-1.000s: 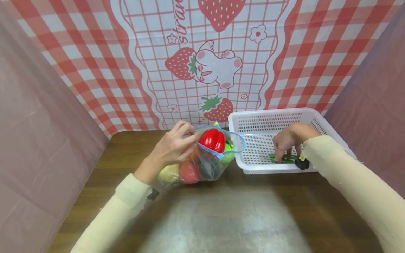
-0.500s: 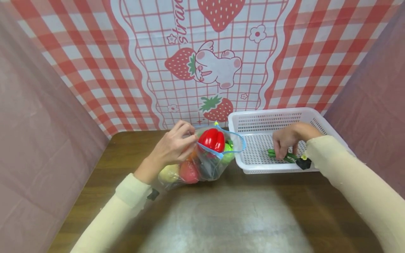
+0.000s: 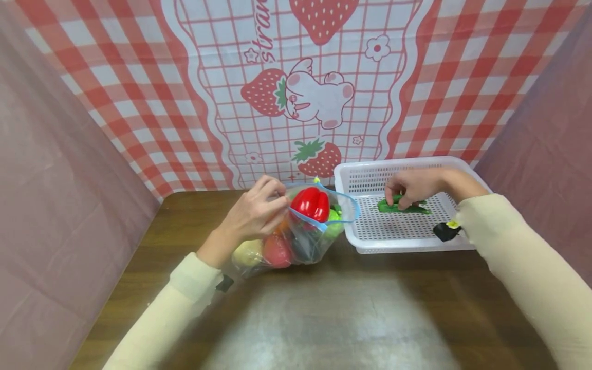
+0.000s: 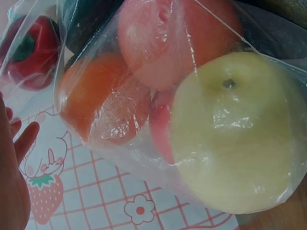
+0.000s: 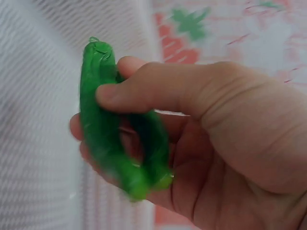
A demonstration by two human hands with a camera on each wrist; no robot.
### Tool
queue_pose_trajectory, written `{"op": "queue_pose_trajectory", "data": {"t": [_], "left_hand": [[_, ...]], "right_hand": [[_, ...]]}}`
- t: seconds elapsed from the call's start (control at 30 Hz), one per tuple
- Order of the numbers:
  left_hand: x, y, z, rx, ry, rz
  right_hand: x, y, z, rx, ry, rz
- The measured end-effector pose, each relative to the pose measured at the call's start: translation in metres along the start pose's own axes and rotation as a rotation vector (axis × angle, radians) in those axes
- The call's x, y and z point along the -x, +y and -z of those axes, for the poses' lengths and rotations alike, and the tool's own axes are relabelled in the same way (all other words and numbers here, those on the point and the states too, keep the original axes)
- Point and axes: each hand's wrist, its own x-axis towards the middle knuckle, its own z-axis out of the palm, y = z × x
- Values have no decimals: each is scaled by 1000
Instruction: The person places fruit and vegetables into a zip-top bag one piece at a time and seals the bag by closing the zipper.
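My left hand (image 3: 254, 210) holds the rim of a clear plastic bag (image 3: 305, 249) with a blue zip edge, its mouth open. Inside the bag a red bell pepper (image 3: 311, 204) sits at the top, with a pale yellow round fruit (image 4: 235, 134), an orange fruit (image 4: 103, 98), a pinkish-red fruit (image 4: 168, 38) and dark green produce below. Over the white basket, my right hand (image 3: 411, 187) pinches a pair of long green vegetables (image 5: 98, 100) between thumb and fingers. They have light green ends and lie side by side, partly hidden by the thumb.
The white perforated basket (image 3: 407, 244) stands right of the bag, at the back of the brown wooden table (image 3: 296, 308). A red-checked strawberry cloth (image 3: 324, 103) hangs behind, with pinkish cloth at both sides.
My right hand has taken hold of the green vegetables at the basket's front and moved them back and slightly left. My left hand and the bag have stayed in place.
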Motion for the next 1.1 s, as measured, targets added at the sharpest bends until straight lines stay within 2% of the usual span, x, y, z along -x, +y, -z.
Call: {"op": "queue_pose_trajectory", "data": {"t": [0.1,0.23,0.37,0.57,0.7,0.8,0.97,1.1], "left_hand": [[-1,0,-1,6,1,4],[-1,0,-1,8,0,5],[-2,0,-1,7,3,0],[-1,1,-1,6,14,-3],[-1,2,-2,11,17,-4],[-1,2,-1,12,20,-4],[-1,2,0,12,19,-2],[-1,3,0,11,18,0]], "right_hand": [[8,-21,9,8,91,72],[17,-47,16,-2,149,153],[18,-69,15,-12,141,203],[-1,-94,0,82,146,253],[-15,-107,-9,144,183,278],[-24,-113,-16,161,251,274],[-29,-115,-25,99,382,242],[-29,-114,-29,52,438,245]]}}
